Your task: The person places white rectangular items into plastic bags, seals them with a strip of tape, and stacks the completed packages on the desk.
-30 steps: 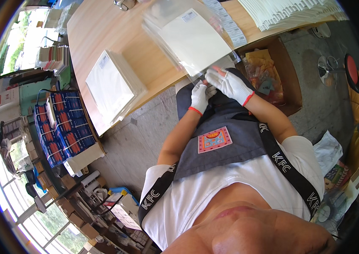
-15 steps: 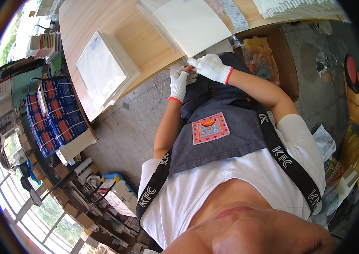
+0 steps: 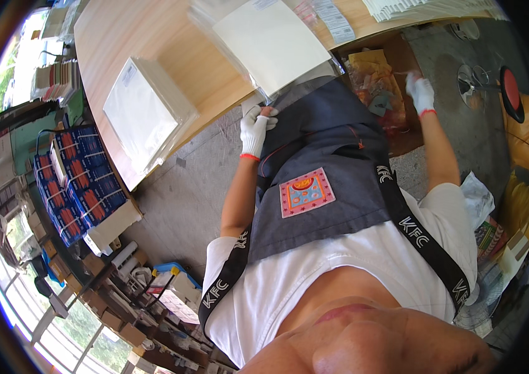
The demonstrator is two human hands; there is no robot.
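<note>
My left hand (image 3: 254, 132), in a white glove with bare fingertips, is at the table's front edge beside my apron. Its fingers are curled, thumb against forefinger; anything between them is too small to make out. Just beyond it, a stack of white sheets in clear plastic sleeves (image 3: 270, 47) overhangs the edge, a loose plastic flap at its near corner. My right hand (image 3: 421, 93), gloved alike, is out to the right, over the rim of a cardboard box (image 3: 406, 62). Motion blurs its fingertips. Inside the box lie a yellow packet (image 3: 367, 65) and crumpled clear plastic.
Another sleeved white stack (image 3: 143, 112) lies on the wooden table (image 3: 199, 71) to the left. Printed label strips (image 3: 333, 22) and more white sheets (image 3: 429, 7) are at the far right. Blue strapped packs (image 3: 83, 181) stand left of the table; a red-topped stool (image 3: 511, 95) is at right.
My right hand has left my left hand and swung right to the box. The left hand has moved slightly left and down, still curled. The whole view has shifted a little.
</note>
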